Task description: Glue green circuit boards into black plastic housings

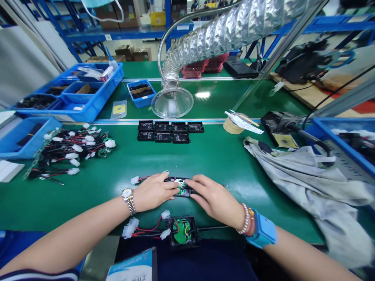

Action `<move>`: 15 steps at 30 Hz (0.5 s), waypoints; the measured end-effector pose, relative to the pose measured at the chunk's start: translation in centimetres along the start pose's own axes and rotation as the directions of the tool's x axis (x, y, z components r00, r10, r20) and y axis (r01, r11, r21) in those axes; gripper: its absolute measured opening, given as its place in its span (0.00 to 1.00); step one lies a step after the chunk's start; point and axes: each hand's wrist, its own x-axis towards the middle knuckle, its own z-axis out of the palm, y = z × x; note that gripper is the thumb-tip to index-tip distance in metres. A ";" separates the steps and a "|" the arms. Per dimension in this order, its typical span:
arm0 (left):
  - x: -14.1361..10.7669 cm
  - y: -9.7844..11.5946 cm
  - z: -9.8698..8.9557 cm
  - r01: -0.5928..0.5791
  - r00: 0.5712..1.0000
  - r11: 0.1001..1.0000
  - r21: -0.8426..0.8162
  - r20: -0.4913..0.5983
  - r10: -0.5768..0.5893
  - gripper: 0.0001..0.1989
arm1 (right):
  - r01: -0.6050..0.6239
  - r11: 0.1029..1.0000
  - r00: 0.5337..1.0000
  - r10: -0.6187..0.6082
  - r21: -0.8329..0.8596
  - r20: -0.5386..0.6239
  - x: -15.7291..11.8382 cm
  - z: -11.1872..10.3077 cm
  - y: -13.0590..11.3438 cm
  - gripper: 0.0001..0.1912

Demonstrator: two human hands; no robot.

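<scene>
My left hand (154, 192) and my right hand (212, 197) meet over a small black plastic housing (180, 188) on the green bench mat (88, 195), their fingertips gripping it from both sides. A green circuit board inside it shows between my fingers. Red and black wires run left from it to a white connector (134, 180). Just below my hands lies a similar open housing (182, 232) with its green board visible and white connectors (130, 227) on red and black leads. A gold wristwatch sits on my left wrist, and a blue strap on my right.
A heap of wire harnesses (73, 148) lies at left, beside blue parts trays (67, 93). Several black housings (164, 131) stand in rows ahead. To the right are a tape roll (233, 125), a soldering station (281, 128) and a crumpled grey cloth (304, 187).
</scene>
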 end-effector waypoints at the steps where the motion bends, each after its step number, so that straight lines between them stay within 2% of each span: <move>1: 0.0 0.0 0.0 -0.003 1.000 1.000 -0.003 0.001 0.003 0.11 | 0.006 0.998 1.000 -0.005 -0.059 0.014 0.0 0.0 -0.4 0.14; 4: 0.1 -0.2 0.0 -0.030 1.000 1.000 -0.010 0.002 0.030 0.11 | 0.036 0.976 0.997 -0.019 -0.217 0.080 0.2 0.3 -1.3 0.12; 7: 0.3 -0.5 -0.2 -0.086 0.996 0.996 -0.008 0.021 0.086 0.11 | 0.065 0.960 0.995 -0.042 -0.271 0.091 0.4 0.7 -1.6 0.10; 10: 0.4 -0.7 -0.4 -0.097 0.995 0.995 0.007 0.032 0.097 0.11 | 0.080 0.969 0.996 -0.072 -0.232 0.042 0.4 1.1 -1.3 0.11; 15: 0.5 -0.8 -0.8 -0.076 0.997 0.997 -0.031 0.028 0.077 0.10 | 0.188 0.975 0.982 -0.188 -0.120 0.016 0.1 1.9 -0.3 0.14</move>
